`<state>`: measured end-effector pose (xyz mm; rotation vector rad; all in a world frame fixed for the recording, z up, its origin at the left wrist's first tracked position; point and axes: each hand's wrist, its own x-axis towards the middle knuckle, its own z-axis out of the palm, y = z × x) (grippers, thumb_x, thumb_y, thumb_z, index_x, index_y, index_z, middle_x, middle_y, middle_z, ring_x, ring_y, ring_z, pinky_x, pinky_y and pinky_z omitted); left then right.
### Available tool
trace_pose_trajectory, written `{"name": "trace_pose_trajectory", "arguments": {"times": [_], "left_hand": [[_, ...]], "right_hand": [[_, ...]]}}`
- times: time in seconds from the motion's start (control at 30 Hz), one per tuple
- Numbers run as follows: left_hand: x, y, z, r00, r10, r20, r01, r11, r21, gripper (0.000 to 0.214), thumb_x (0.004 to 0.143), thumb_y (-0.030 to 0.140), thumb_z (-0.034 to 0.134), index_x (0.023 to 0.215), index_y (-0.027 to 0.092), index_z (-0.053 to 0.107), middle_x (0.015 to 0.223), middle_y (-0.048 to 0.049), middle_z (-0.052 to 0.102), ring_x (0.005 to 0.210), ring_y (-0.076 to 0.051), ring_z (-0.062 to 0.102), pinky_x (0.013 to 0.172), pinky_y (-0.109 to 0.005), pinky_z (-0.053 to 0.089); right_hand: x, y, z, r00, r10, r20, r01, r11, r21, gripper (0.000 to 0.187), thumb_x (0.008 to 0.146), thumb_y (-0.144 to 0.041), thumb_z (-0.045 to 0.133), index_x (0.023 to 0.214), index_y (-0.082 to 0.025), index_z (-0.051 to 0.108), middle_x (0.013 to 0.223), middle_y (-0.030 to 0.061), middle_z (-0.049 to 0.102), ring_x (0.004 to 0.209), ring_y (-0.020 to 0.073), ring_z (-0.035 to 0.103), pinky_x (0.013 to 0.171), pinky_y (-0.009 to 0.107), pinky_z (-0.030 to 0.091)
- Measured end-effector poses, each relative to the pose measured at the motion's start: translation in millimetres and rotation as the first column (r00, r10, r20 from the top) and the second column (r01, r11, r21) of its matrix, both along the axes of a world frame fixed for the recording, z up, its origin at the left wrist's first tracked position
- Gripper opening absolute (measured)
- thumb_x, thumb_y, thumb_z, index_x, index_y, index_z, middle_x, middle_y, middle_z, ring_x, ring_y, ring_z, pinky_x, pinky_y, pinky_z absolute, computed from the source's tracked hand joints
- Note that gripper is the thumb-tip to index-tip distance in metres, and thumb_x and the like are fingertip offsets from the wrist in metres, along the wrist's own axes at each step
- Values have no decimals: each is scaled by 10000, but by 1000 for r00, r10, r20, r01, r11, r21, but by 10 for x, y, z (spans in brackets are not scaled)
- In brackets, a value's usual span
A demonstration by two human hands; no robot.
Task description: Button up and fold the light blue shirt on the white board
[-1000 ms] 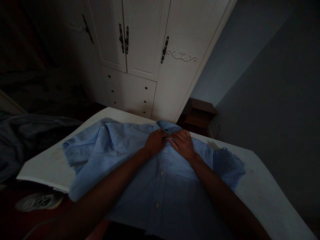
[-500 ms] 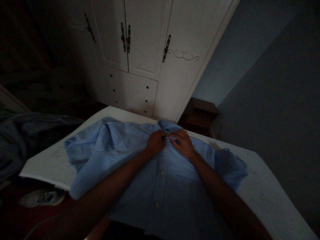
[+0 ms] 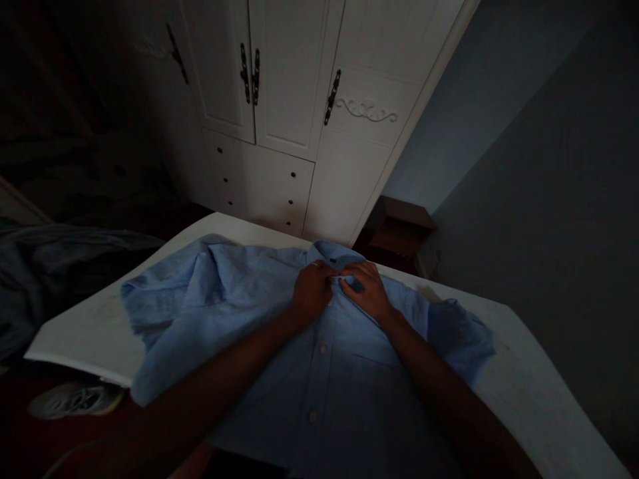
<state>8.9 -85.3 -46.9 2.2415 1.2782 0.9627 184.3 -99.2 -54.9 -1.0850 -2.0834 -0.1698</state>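
Note:
A light blue short-sleeved shirt point(image 3: 259, 279) lies face up, its collar at the far edge and its row of buttons running toward me. Just below the collar, my left hand point(image 3: 313, 287) pinches the front edge of the shirt between thumb and fingers. Close beside it, my right hand point(image 3: 367, 287) is closed on the other side of the same spot, a fold of cloth raised between the two. Whether a button sits between the fingertips is too dark to make out. Lower buttons point(image 3: 323, 348) show along the front strip.
The shirt is spread on a white board or table point(image 3: 529, 372). Behind stands a white wardrobe point(image 3: 279, 80) with dark handles. A brown box-like stand point(image 3: 407, 216) is by the wall. Dark cloth point(image 3: 64, 266) lies at left, and a shoe point(image 3: 74, 400) on the red floor.
Both hands stay at the collar; the left thumb and fingers have shifted slightly on the cloth, turning a little upward. The view has moved marginally.

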Motion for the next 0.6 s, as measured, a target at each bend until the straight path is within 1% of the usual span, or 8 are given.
{"name": "trace_pose_trajectory", "arguments": {"times": [0.07, 0.13, 0.2, 0.27, 0.33, 0.4, 0.47, 0.6], "left_hand": [[-2, -36, 23, 999, -16, 28, 15, 998, 58, 302, 831, 43, 560, 970, 222, 759, 980, -53, 713, 936, -179, 648, 891, -320, 524], [1, -65, 35, 997, -24, 68, 16, 993, 121, 335, 815, 15, 560, 969, 233, 761, 1050, -55, 712, 1003, -191, 635, 928, -346, 515], [12, -81, 31, 990, -7, 138, -15, 987, 157, 351, 799, -7, 569, 957, 239, 763, 1131, -53, 700, 1077, -200, 617, 977, -378, 498], [30, -84, 16, 972, 12, 235, -45, 990, 133, 342, 789, -21, 581, 927, 233, 764, 1147, -48, 699, 1084, -190, 621, 991, -383, 502], [47, -81, 2, 944, 36, 329, -62, 996, 69, 323, 781, -31, 591, 883, 223, 763, 1104, -42, 714, 1044, -173, 643, 972, -366, 522], [58, -79, -2, 922, 48, 385, -58, 998, 14, 312, 776, -35, 598, 846, 222, 760, 1068, -33, 725, 1014, -162, 657, 960, -358, 534], [60, -81, 6, 911, 47, 410, -49, 999, -8, 306, 779, -30, 601, 830, 228, 757, 1051, -22, 731, 1008, -160, 661, 964, -363, 533], [55, -77, 10, 910, 29, 415, -36, 999, 8, 269, 788, 0, 618, 839, 227, 754, 1047, -19, 739, 1010, -164, 661, 968, -372, 526]], "right_hand": [[3, -23, 31, 1000, -3, 10, 2, 999, 47, 79, 889, -247, 609, 938, -254, 670, 894, 39, 707, 860, 218, 633, 829, 406, 468], [6, -45, 58, 1000, -3, 29, 0, 994, 113, 90, 883, -222, 610, 949, -254, 663, 894, 38, 707, 850, 217, 635, 819, 407, 468], [7, -61, 75, 999, 6, 38, -13, 984, 178, 111, 879, -197, 610, 966, -251, 653, 906, 40, 708, 848, 214, 636, 810, 405, 470], [5, -68, 79, 999, 11, 42, -20, 977, 213, 118, 879, -186, 608, 969, -251, 647, 905, 38, 708, 836, 210, 636, 797, 402, 472], [2, -68, 75, 999, 5, 53, -16, 979, 205, 115, 883, -188, 603, 964, -256, 647, 899, 35, 707, 827, 209, 636, 791, 403, 474], [1, -66, 70, 998, -1, 64, -11, 983, 184, 122, 884, -193, 601, 972, -261, 650, 904, 36, 706, 833, 212, 636, 792, 408, 474], [1, -66, 67, 998, -3, 68, -9, 984, 179, 142, 884, -192, 601, 993, -265, 654, 913, 37, 704, 841, 215, 634, 791, 410, 474], [-4, -67, 73, 999, 6, 54, -16, 982, 187, 177, 888, -190, 598, 1033, -267, 664, 910, 43, 697, 834, 220, 625, 774, 406, 474]]}}
